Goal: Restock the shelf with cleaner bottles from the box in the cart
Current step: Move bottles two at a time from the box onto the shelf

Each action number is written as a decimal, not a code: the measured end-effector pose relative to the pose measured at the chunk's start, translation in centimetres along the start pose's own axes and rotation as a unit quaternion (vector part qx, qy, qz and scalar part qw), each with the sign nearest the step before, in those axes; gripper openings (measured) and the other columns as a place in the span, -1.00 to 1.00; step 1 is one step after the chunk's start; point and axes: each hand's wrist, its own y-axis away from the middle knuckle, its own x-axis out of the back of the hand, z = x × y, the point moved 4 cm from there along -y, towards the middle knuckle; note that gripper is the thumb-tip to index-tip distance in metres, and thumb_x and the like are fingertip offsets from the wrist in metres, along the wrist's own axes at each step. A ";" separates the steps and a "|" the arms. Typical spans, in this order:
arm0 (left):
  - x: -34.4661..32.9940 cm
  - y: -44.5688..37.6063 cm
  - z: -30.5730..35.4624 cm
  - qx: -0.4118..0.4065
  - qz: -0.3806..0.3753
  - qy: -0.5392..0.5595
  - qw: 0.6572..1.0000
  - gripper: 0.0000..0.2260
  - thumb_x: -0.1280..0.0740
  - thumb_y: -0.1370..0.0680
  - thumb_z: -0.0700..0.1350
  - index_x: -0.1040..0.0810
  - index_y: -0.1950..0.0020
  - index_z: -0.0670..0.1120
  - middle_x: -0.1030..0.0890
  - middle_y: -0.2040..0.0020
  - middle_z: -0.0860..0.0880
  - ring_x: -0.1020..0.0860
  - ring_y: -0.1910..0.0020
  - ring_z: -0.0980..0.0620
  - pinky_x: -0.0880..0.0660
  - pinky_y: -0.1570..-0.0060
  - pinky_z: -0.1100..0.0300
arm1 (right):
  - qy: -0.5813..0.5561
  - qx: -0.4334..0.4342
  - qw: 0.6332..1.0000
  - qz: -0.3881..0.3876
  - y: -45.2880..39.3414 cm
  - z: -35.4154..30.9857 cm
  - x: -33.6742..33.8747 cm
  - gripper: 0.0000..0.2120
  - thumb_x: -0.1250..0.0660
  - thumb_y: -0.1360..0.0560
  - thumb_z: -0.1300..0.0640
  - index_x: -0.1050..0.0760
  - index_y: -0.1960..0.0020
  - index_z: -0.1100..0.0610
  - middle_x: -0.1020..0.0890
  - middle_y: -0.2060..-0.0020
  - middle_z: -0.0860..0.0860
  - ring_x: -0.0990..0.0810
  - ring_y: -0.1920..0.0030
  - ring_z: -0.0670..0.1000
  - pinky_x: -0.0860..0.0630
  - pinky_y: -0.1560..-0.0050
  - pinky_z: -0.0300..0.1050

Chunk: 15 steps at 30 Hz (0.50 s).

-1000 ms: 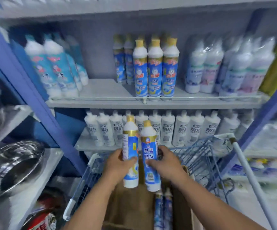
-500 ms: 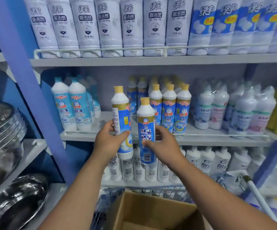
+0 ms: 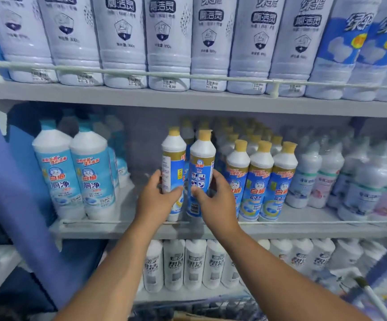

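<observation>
Right now each hand holds one upright bottle over the middle grey metal shelf (image 3: 127, 230). The left hand (image 3: 156, 200) wraps thumb and fingers round the lower body of a white plastic cleaner bottle with a tan cap and blue label (image 3: 173, 163); the right hand (image 3: 213, 200) grips a second, matching tan-capped bottle (image 3: 201, 167) the same way. Both bottles stand with their long axes vertical, side by side and nearly touching, their bases at or just above the shelf behind its thin white guard rail (image 3: 123, 220); whether they rest on it I cannot tell.

What the coming move seems to turn on is the gap: bare shelf lies at nine o'clock from the left hand, while the front row of three matching tan-capped bottles (image 3: 261, 181) stands at three o'clock, just beside the right hand's bottle. The right hand is nearer that row, so sliding both bottles toward three o'clock would likely close it up.

At six o'clock, the brown cardboard box (image 3: 201, 317) shows only a rim; its contents are hidden.
</observation>
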 end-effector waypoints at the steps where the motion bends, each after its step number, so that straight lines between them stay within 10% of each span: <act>1: -0.2 -0.5 -0.6 0.002 -0.007 0.003 1.000 -0.66 -0.52 -0.42 -0.07 -0.56 -0.06 0.32 -0.72 0.08 0.19 -0.70 0.10 0.16 -0.65 -0.02 0.00 | 0.005 -0.001 1.000 0.007 -0.4 0.5 -0.4 -0.64 -0.44 -0.49 0.22 -0.50 -0.24 -0.04 -0.68 -0.03 -0.17 -0.63 -0.05 -0.23 -0.57 -0.07 -0.26; 15: -2.2 -3.3 -5.1 0.025 -0.088 0.024 0.996 -0.53 -0.53 -0.39 -0.10 -0.42 -0.18 0.17 -0.67 -0.12 0.11 -0.65 -0.02 0.27 -0.60 -0.08 0.11 | 0.126 -0.019 0.990 0.053 -0.6 4.5 -2.2 -0.66 -0.39 -0.54 0.09 -0.44 -0.29 -0.02 -0.61 -0.07 -0.18 -0.55 -0.05 -0.20 -0.50 -0.09 -0.23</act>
